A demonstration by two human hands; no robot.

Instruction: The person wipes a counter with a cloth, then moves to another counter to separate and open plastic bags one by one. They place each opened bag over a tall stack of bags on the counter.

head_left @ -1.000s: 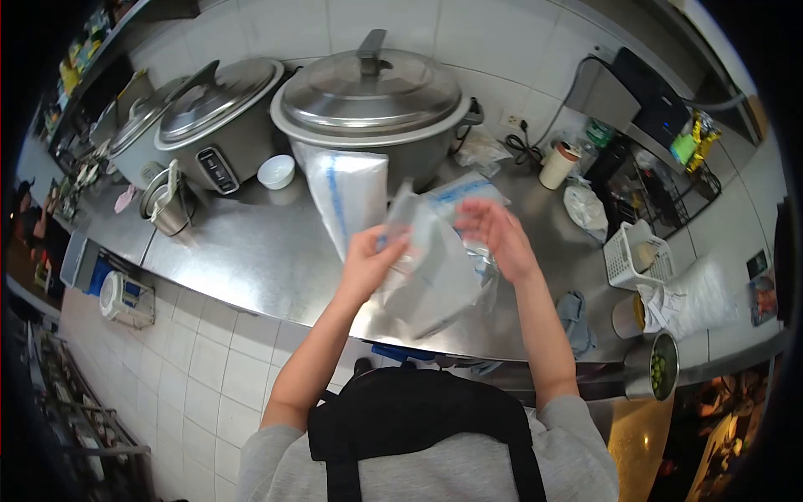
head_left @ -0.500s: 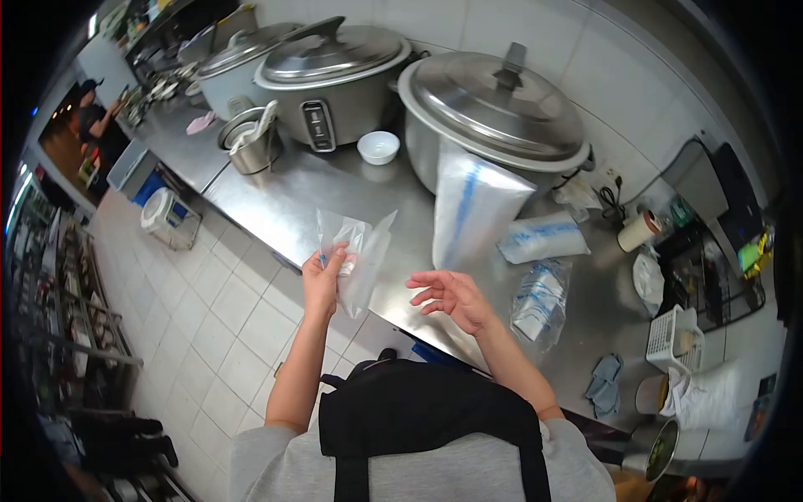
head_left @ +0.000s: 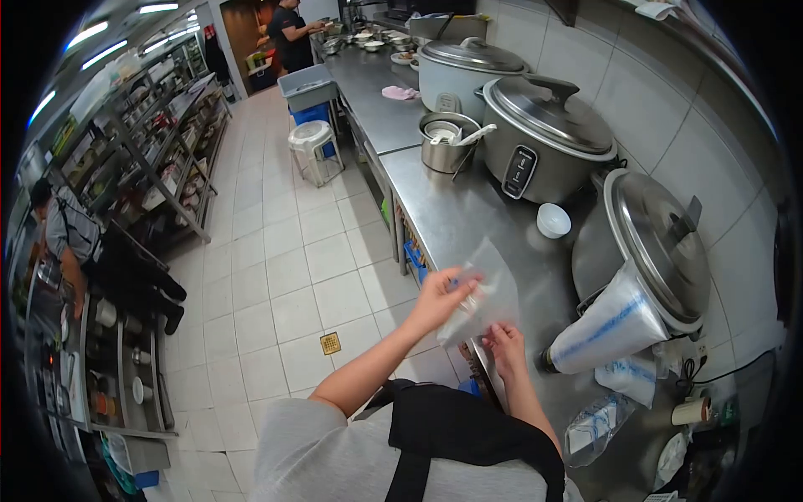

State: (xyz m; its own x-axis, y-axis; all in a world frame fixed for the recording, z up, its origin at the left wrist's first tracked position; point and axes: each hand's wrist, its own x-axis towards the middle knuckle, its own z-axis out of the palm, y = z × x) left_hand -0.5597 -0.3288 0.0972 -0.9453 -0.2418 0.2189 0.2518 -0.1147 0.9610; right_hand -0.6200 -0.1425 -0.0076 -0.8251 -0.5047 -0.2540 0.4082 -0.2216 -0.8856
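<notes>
A clear plastic bag [head_left: 499,289] is stretched between my two hands at the counter's front edge. My left hand [head_left: 446,298] grips it on the left side, thumb pressed over the film. Lower and to the right, my right hand [head_left: 505,341] pinches its bottom edge between thumb and fingers. Right of my hands, a stack of plastic bags with a blue stripe [head_left: 609,328] hangs against the nearest rice cooker [head_left: 657,243]. Another blue-striped pack [head_left: 627,381] and a clear-wrapped pack [head_left: 595,428] lie below it.
A small white bowl [head_left: 554,221] and a steel pot with utensils [head_left: 446,151] stand on the steel counter [head_left: 447,205]. Two more rice cookers [head_left: 548,117] line the wall. One person [head_left: 294,33] is at the counter's far end, another [head_left: 92,243] at the left shelves. A white stool [head_left: 314,151] stands on the floor.
The view has swung left, showing more of the aisle. My right hand, empty and spread before, has come to the bag and now pinches it; my left hand still holds it.
</notes>
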